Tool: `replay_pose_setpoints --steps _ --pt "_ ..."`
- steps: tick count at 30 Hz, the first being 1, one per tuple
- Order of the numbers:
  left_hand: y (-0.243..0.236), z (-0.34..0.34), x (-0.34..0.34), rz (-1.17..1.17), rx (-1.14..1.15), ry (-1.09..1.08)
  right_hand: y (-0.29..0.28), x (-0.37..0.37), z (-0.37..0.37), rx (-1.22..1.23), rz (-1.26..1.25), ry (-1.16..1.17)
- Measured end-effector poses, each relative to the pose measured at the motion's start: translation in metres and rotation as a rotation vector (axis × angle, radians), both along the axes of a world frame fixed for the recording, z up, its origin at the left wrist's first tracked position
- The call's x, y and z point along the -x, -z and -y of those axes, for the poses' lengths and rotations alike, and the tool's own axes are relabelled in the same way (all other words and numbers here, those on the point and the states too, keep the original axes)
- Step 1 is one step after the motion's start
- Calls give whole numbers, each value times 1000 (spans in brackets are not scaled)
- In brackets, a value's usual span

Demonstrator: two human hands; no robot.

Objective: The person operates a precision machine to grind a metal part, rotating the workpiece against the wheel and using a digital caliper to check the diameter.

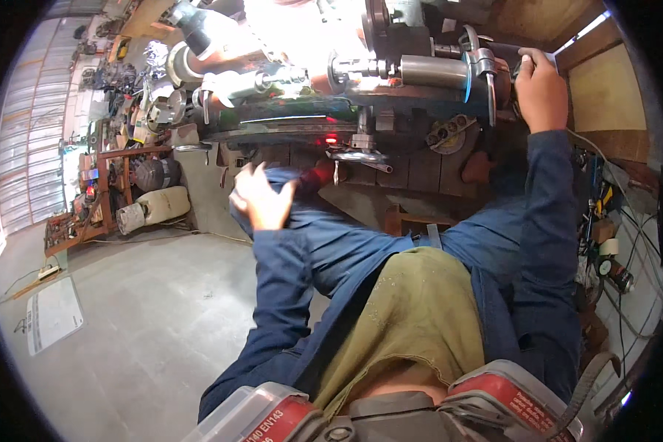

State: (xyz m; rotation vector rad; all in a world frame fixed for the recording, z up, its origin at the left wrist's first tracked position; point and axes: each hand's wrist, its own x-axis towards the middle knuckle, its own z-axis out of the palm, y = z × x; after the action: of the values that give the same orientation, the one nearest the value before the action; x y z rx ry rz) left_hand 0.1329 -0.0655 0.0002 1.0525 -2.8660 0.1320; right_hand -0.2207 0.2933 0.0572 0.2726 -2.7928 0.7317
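In front of me runs a metal lathe [287, 125]. At its right end my right hand [541, 92] curls over the edge of the tailstock handwheel, which is mostly hidden behind the fingers. Left of that hand are the steel tailstock barrel [433, 71] and an upright clamping lever [491, 96]. My left hand [261, 195] is raised above my left thigh, slightly blurred, with its fingers apart and nothing in them. It stays apart from the lathe. A carriage handwheel [357, 155] sits under the bed, between my two hands.
A cluttered rack [103, 184] stands at the left, with a whitish plastic jug [162, 206] beside it. A round plate with holes [449, 135] rests below the bed. Cables [633, 280] hang at the right. A white board [55, 315] lies on the grey floor [162, 302].
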Motion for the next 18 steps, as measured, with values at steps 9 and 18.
replay_pose_setpoints --steps 9,18 --pt "-31 14 -66 -233 -392 -526 -8 -2 2 240 -12 63" --pt "-62 136 67 -823 -415 203 68 -62 -6 109 -613 71"
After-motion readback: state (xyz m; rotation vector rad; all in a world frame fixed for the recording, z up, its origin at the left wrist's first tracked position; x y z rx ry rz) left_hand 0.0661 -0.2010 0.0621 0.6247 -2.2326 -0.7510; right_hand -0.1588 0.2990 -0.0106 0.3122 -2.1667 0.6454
